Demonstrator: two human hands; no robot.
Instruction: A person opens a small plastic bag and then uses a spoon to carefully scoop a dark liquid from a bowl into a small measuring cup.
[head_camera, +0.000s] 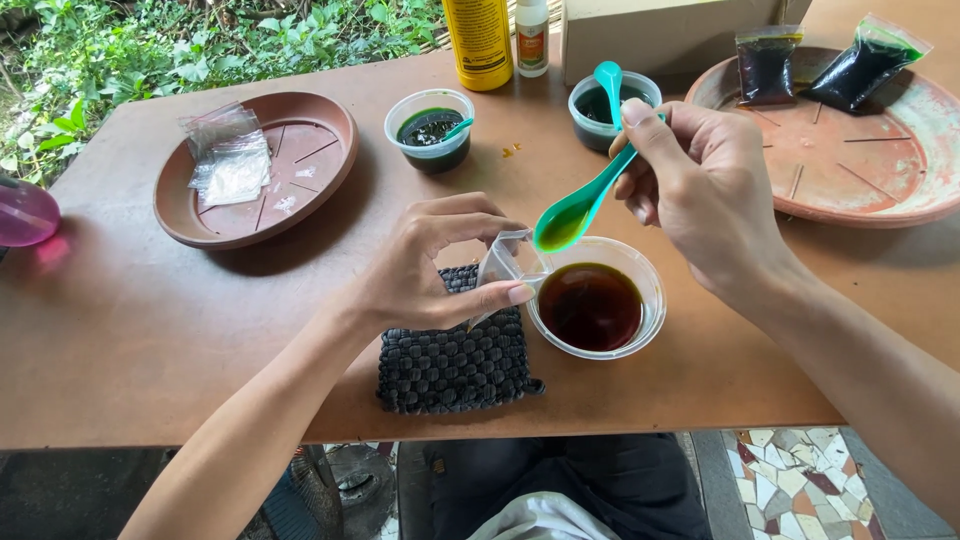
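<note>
Left grip pinches small bag; right grip holds spoon above bag mouth.

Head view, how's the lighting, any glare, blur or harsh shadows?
Head view: soft daylight, sharp focus throughout; the left hand and right hand cast only faint shadows on the table; small highlights on the spoon and the bowl; slight wide-angle bending at the edges.

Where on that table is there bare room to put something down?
Bare wood lies left of the dark woven mat, below the brown saucer, and right of the clear cup. It is crowded at the far edge: yellow bottle, two small cups, box.
</note>
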